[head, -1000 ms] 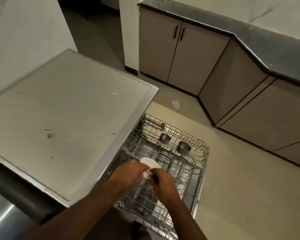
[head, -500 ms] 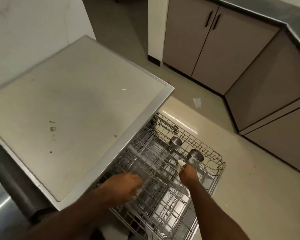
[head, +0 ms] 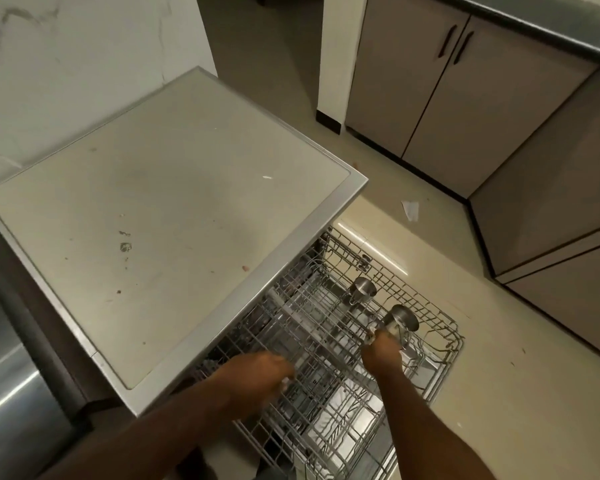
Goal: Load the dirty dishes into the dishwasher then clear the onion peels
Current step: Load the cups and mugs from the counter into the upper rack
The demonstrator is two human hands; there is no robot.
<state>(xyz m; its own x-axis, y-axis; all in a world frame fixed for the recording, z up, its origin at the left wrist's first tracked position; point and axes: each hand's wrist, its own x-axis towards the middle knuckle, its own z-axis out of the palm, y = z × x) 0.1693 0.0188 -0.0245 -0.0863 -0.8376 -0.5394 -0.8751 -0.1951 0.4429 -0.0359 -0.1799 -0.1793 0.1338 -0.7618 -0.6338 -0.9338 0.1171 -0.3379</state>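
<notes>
here the upper wire rack (head: 440,327) of the dishwasher (head: 174,216) stands pulled out over the pale floor (head: 499,393), and both bare arms reach down into it. the right hand (head: 381,353) is at the far right part of the rack, its fingers curled round the base of a steel cup (head: 400,322) that lies tilted on the wires, mouth facing away and to the right. something small and white shows at the fingertips, too little of it to tell what it is. a second steel cup (head: 362,288) sits just beyond and to the left, apart from the hand, near the rack's far edge. the left hand (head: 260,374) hangs over the near left of the rack, close beside the dishwasher's metal edge; it is blurred, its fingers bent downward toward the wires, and whether it holds anything i cannot tell. a white surface shows through the wires below the rack, between the two forearms. the dishwasher's flat top is beige with a few dark stains and specks. on the floor lies a scrap of white paper (head: 410,209), well away from the rack, near the brown cabinets (head: 447,98) under a dark counter (head: 568,26).
</notes>
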